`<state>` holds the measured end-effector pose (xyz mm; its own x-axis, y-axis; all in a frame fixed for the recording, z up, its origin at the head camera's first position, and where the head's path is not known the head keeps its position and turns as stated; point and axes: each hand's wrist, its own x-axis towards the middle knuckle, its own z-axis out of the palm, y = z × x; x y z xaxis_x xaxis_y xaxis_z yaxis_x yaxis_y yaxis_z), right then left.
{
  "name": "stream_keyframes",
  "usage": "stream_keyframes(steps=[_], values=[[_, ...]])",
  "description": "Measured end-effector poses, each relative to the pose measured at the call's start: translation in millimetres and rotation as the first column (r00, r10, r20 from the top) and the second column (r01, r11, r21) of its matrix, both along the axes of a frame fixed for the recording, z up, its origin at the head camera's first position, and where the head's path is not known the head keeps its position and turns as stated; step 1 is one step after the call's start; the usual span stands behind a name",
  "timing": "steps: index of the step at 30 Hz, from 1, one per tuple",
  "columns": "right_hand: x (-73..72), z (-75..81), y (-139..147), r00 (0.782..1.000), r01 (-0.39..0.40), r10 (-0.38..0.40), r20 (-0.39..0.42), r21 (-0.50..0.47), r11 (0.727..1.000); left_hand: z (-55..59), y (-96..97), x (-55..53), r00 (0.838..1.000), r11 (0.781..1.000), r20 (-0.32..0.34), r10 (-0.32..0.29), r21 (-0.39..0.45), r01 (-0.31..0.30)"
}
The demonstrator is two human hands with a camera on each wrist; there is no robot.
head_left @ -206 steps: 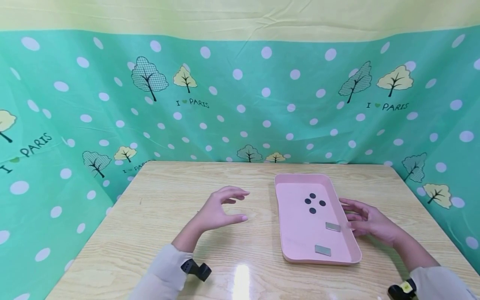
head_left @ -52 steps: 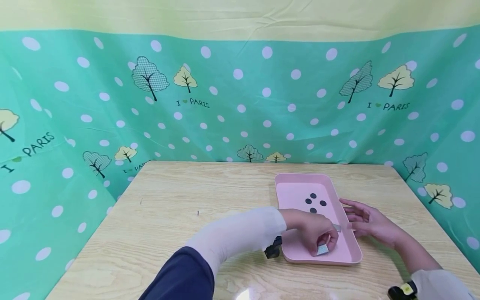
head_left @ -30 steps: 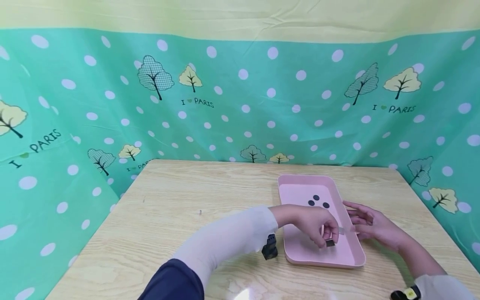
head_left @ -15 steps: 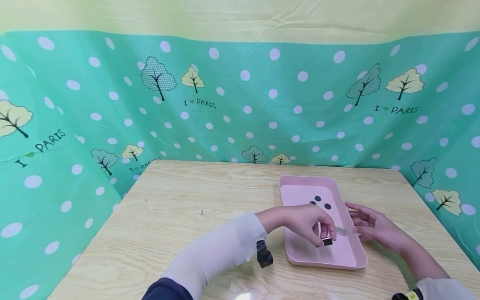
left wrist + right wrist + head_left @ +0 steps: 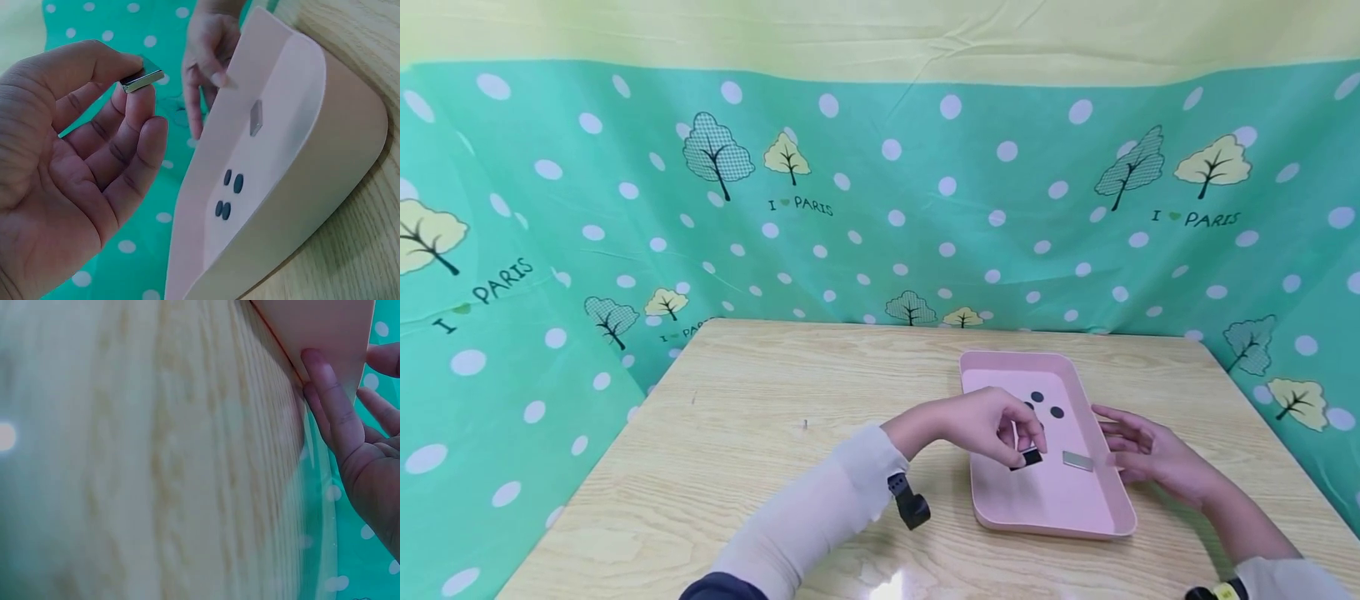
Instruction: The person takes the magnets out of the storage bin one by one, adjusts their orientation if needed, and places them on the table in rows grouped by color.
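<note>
the right hand (image 5: 369, 450) is at the right edge, two fingers (image 5: 337, 403) against the outer wall of a pink tray (image 5: 294, 328). a wooden table (image 5: 156, 475) fills the left and middle, a bright spot (image 5: 6, 437) at far left. green cloth (image 5: 350, 559) with pale dots shows behind the hand.
</note>
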<state>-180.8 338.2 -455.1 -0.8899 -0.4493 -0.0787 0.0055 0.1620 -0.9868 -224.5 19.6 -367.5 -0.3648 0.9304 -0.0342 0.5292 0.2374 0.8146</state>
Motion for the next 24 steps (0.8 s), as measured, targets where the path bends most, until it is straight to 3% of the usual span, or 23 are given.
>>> stream_keyframes(steps=[8, 17, 24], values=[[0.6, 1.2, -1, 1.000, 0.003, -0.003, 0.006, -0.003, 1.000, -1.6, -17.0, -5.6, 0.992, 0.993, 0.100, 0.072, 0.086, -0.081], [0.7, 0.9, -2, 1.000, 0.013, -0.013, -0.010, 0.006, 1.000, -12.5, -37.7, -15.4, 0.985, 0.980, 0.096, 0.146, 0.119, -0.157], [1.0, 1.6, -2, 1.000, 0.015, -0.015, -0.007, 0.012, 1.000, -20.8, -53.7, -24.4, 0.967, 0.963, 0.127, 0.221, 0.126, -0.237]])
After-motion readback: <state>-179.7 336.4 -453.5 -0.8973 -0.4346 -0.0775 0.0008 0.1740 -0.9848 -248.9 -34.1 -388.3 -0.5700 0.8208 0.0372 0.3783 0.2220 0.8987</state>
